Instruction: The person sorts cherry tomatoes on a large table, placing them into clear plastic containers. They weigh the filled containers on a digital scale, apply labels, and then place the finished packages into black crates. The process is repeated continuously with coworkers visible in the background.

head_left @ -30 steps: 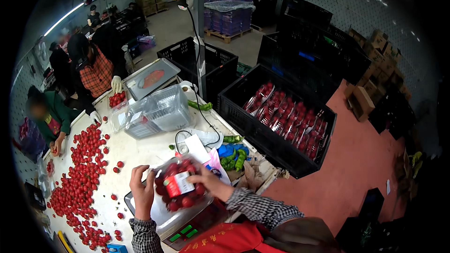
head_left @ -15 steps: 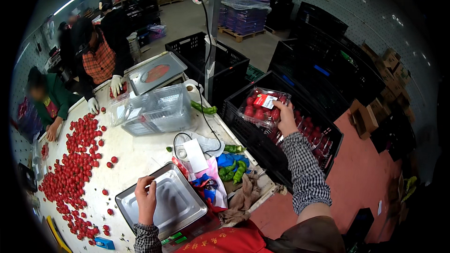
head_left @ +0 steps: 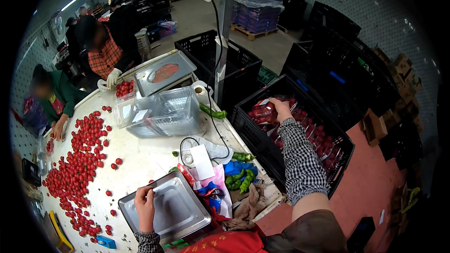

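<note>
At the black plastic crate, my half-closed right hand grips a clear plastic red-tomato pack, best lowered level.

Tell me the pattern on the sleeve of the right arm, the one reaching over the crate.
Black-and-white check; the right sleeve shows best in the head view.

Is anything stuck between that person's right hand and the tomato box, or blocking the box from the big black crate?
Nothing visible. The right hand touches the clear tomato pack directly, and no crate wall blocks it. Other tomato packs lie beside it; what's underneath is hidden.
</note>
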Demonstrator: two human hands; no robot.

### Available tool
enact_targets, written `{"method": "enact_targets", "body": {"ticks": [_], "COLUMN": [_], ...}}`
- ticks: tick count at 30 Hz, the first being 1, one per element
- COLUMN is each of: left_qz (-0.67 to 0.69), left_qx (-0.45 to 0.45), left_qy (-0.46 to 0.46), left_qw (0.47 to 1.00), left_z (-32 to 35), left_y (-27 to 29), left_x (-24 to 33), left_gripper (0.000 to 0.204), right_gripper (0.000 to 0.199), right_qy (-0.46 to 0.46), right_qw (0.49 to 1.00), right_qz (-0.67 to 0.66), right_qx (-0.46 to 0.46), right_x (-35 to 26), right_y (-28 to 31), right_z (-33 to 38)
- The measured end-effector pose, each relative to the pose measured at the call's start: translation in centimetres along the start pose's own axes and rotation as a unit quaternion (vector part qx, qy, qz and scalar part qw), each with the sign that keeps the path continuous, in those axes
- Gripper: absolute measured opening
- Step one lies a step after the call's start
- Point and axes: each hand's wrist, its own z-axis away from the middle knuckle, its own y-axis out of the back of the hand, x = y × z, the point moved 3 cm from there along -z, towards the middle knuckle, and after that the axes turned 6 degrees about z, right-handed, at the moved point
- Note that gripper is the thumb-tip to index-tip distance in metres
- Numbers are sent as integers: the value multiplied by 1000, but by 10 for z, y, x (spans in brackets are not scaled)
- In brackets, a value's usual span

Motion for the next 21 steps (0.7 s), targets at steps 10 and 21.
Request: {"method": "enact_targets", "body": {"ticks": [10, 21], "left_qz": [7, 22], "left_qx": [-6, -11], "left_qy": [28, 60], "left_qw": [1000, 998], "left_z": [-2, 0], "left_y": [0, -10], "left_x": [-8, 6], "left_gripper": [12, 16], "right_gripper": [49, 70], "right_qy": [160, 143], "right_qw": [895, 838], "right_qz": [415, 522], "right_qx": [0, -63], "right_x": [-19, 36], "right_y": [-5, 20], "right_z": [31, -4]}}
